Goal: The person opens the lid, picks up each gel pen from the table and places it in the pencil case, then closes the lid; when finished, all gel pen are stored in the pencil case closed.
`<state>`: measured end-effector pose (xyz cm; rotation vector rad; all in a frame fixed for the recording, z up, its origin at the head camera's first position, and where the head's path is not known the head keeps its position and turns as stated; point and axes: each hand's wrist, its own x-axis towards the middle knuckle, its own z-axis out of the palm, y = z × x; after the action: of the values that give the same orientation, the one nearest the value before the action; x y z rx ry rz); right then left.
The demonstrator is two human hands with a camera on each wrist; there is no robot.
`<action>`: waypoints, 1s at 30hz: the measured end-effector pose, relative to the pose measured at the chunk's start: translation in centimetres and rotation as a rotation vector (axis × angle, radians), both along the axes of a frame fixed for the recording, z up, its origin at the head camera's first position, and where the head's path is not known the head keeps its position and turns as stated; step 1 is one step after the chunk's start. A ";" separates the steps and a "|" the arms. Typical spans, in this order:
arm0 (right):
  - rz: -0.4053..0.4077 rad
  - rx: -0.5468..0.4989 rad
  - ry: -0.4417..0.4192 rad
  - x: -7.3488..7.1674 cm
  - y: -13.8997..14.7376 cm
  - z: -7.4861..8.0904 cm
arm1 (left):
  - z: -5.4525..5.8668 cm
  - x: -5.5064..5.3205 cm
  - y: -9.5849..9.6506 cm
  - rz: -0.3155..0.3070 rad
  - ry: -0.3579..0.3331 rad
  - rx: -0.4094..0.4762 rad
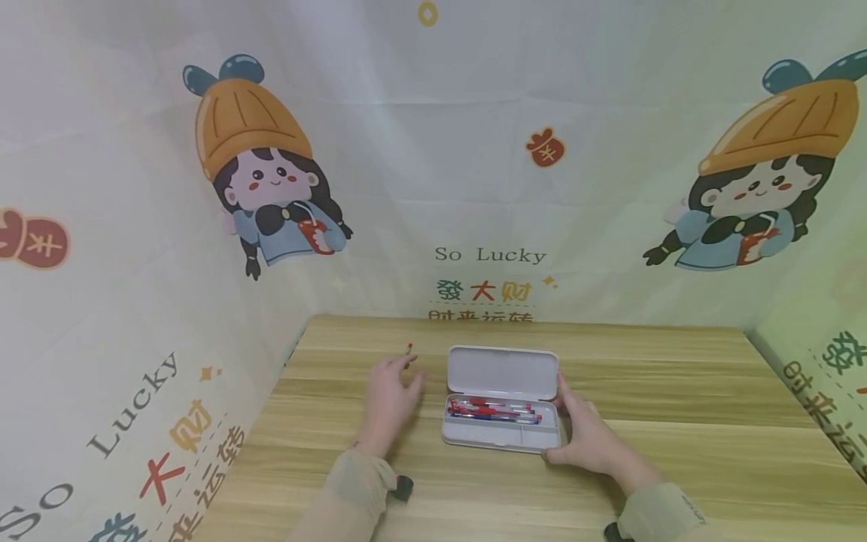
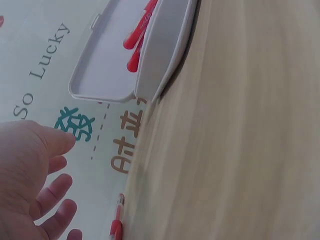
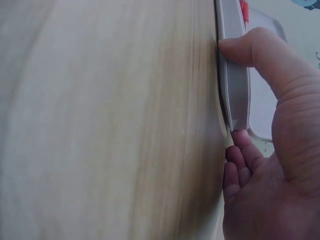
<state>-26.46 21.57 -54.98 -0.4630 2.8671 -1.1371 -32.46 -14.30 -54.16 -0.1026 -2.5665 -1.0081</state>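
Observation:
A white pencil case (image 1: pixel 503 374) lies on the table with its lid raised toward the back. Several red pens and a blue pen (image 1: pixel 484 416) rest in its rear compartment. My right hand (image 1: pixel 592 436) grips the case's right end, thumb at the front corner and fingers round the side. To the left of the case, my left hand (image 1: pixel 393 399) hovers with loosely bent fingers, thumb apart from them. Beside those fingers lies a loose red pen (image 2: pixel 117 226), partly cut off in the left wrist view; only its end shows past the fingers in the head view.
The wood-grain table (image 1: pixel 643 376) extends around the case on all sides. Behind it and at both sides hangs a pale printed cloth (image 1: pixel 379 150) with cartoon figures and lettering. A divider splits the front part of the case.

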 end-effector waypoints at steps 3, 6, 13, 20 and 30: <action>-0.008 0.011 -0.003 0.0 -0.1 0.1 | -0.4 -0.3 -0.5 0.053 0.013 -0.019; -0.012 0.018 -0.005 0.1 -0.2 0.3 | -0.7 -0.5 -1.2 0.093 0.007 -0.032; -0.010 0.014 -0.004 0.2 -0.2 0.4 | -1.0 -0.7 -2.6 0.156 -0.056 -0.086; -0.013 0.007 -0.024 0.0 -0.2 0.3 | -1.0 -0.9 -3.6 0.195 -0.115 -0.108; -0.002 -0.001 -0.021 0.1 -0.2 0.2 | -1.2 -0.9 -4.0 0.229 -0.213 -0.178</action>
<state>-26.38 21.40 -54.81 -0.4456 2.8498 -1.1362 -33.37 -18.35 -55.41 0.2599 -2.7763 -0.7398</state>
